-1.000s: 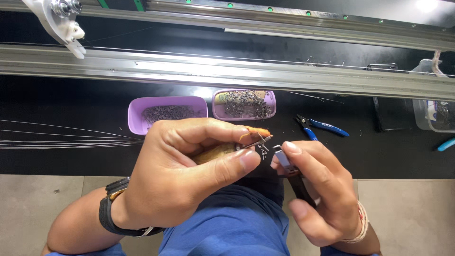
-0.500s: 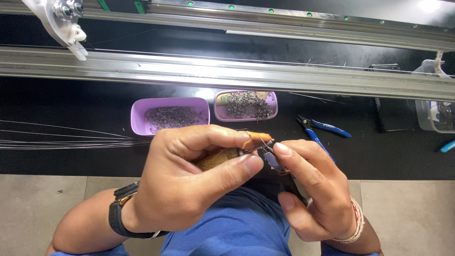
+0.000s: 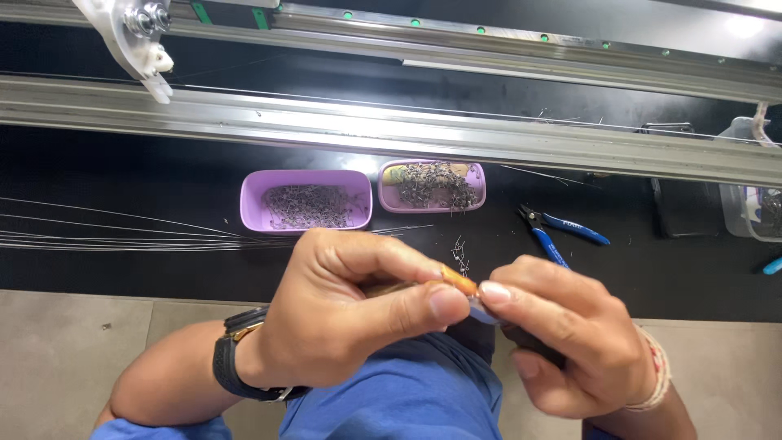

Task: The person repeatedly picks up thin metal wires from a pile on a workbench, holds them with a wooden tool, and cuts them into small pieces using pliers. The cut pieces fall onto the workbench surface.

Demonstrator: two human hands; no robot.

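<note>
While the left hand (image 3: 342,318) closes around a slim wooden-looking handle with an orange tip (image 3: 459,281), pinching it between thumb and forefinger, the right hand (image 3: 562,334) grips a dark-handled tool (image 3: 529,342) whose working end is hidden behind the fingertips. Both hands meet just off the near edge of the tabletop (image 3: 163,269), above the person's blue-clad lap. The orange-tipped piece looks light and stiff, thin enough to roll or slip, so I judge that the hold belongs close behind the tip, where the thumb and forefinger already pinch it. Its long axis runs nearly level, slightly raised toward the right, and the tip points at the right hand's fingertips. What sits between tip and tool is too small to tell.

Farther in, a few tiny bent wire bits (image 3: 459,253) lie on the black tabletop just beyond the tip; they look feather-light and easily scattered. Long thin wires (image 3: 106,232) stretch from the left edge toward the middle. Beyond them stand two purple trays (image 3: 252,204) side by side, each holding a heap of small dark metal pieces. Blue-handled cutters (image 3: 562,232) lie to the right of the trays, jaws pointing toward the left. At the far side, two long metal rails (image 3: 407,134) cross the tabletop from left to right, and a clear container (image 3: 745,204) sits near the right edge.
</note>
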